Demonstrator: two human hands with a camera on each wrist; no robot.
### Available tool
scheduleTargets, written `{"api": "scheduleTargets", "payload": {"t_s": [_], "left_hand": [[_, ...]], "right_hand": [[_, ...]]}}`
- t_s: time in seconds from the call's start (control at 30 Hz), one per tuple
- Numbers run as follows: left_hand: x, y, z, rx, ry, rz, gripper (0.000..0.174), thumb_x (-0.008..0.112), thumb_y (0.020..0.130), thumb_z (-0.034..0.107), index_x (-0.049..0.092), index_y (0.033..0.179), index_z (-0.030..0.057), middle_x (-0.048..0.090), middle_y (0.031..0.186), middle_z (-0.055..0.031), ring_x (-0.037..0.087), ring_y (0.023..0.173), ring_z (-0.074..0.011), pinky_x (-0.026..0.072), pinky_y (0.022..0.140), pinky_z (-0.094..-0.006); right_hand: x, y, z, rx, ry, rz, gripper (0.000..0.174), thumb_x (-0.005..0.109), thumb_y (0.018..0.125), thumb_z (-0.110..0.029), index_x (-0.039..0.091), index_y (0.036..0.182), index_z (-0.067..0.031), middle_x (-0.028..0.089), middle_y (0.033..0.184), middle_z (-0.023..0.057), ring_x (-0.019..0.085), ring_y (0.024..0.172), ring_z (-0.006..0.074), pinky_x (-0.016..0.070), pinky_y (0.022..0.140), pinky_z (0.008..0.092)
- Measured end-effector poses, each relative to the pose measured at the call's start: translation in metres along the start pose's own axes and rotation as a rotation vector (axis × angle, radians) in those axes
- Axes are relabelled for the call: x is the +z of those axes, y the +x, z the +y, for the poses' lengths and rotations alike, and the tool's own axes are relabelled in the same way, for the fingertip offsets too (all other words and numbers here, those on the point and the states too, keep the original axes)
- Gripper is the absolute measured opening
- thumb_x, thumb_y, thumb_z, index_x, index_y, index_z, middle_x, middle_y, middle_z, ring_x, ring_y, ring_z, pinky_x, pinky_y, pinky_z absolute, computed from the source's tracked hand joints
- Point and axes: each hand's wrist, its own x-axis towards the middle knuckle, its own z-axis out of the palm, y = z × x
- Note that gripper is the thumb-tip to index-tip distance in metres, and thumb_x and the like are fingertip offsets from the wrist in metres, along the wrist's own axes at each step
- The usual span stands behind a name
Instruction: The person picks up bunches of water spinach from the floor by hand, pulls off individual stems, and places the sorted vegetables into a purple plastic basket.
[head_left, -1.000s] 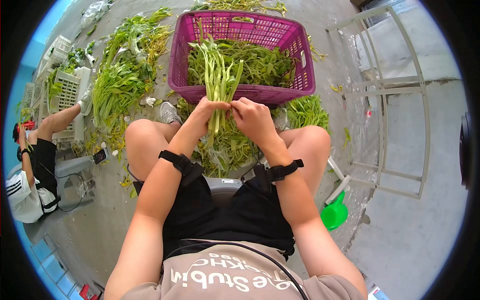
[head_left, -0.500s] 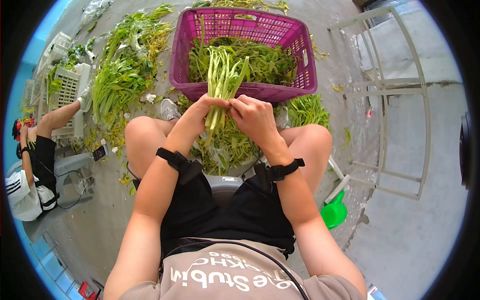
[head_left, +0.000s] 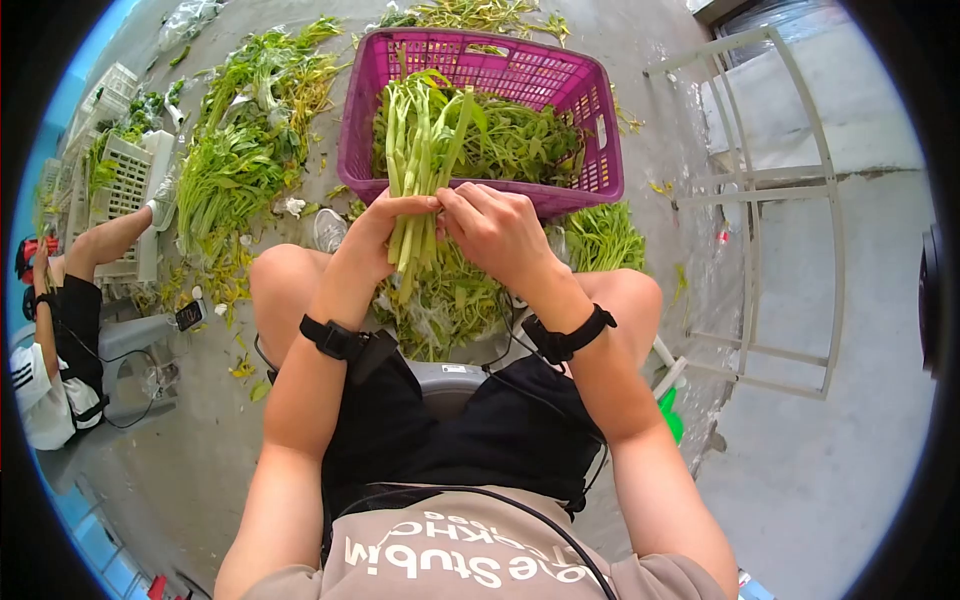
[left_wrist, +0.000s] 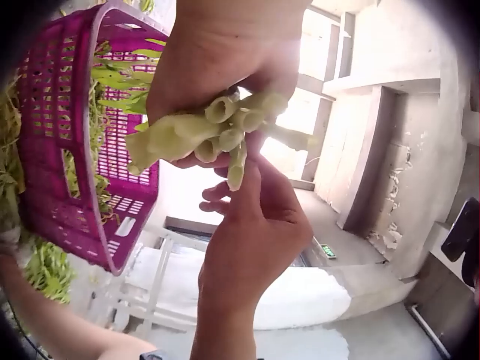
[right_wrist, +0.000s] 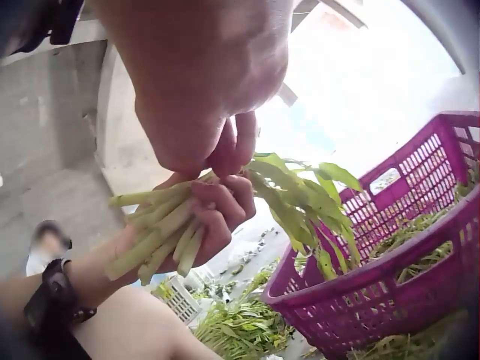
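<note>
My left hand (head_left: 375, 235) grips a bunch of water spinach (head_left: 425, 140) around its pale stems, the thumb laid across the front. Hollow cut ends (left_wrist: 220, 110) point toward the left wrist camera; the leafy ends (right_wrist: 300, 199) point away toward the crate. At the bunch's side, by the left thumb tip, the curled fingers of my right hand (head_left: 497, 232) pinch at the stems. The small piece between those fingertips is hidden. Just beyond both hands stands a purple plastic crate (head_left: 480, 188) with loose greens (head_left: 530, 135) inside; the bunch overlaps its near rim in the head view.
Trimmed leaves (head_left: 440, 315) lie on the floor between my legs. A long heap of greens (head_left: 235, 170) spreads to the left, beside white crates (head_left: 125, 180) and another seated person (head_left: 60, 370). A metal frame (head_left: 835, 260) and a green plastic item (head_left: 672, 415) are on the right.
Both hands and the bunch have shifted a little left in the head view. My left hand keeps its grip, and the right fingers stay at the bunch's side. The right forearm now covers more of the green item.
</note>
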Motion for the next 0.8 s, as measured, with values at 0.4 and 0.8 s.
{"api": "scheduleTargets", "payload": {"t_s": [0.4, 0.8], "left_hand": [[0.003, -0.010, 0.024, 0.213, -0.026, 0.216, 0.030, 0.069, 0.084, 0.003, 0.060, 0.111, -0.0043, 0.064, 0.090, -0.0082, 0.065, 0.077, -0.0157, 0.0557, 0.066, -0.0274], [-0.010, -0.019, 0.038, 0.280, 0.032, 0.339, 0.040, 0.063, 0.088, 0.009, 0.050, 0.122, -0.0037, 0.057, 0.100, -0.0089, 0.057, 0.085, -0.0161, 0.0505, 0.073, -0.0297]], "right_hand": [[0.028, 0.003, 0.011, 0.090, 0.170, 0.192, 0.022, 0.071, 0.080, -0.003, 0.067, 0.101, 0.0007, 0.065, 0.082, 0.0098, 0.067, 0.072, 0.0260, 0.0553, 0.060, 0.0359], [0.024, 0.019, 0.117, 0.569, 0.325, 0.055, 0.013, 0.070, 0.089, -0.014, 0.073, 0.093, -0.0012, 0.071, 0.079, 0.0122, 0.066, 0.063, 0.0230, 0.0523, 0.062, 0.0334]]}}
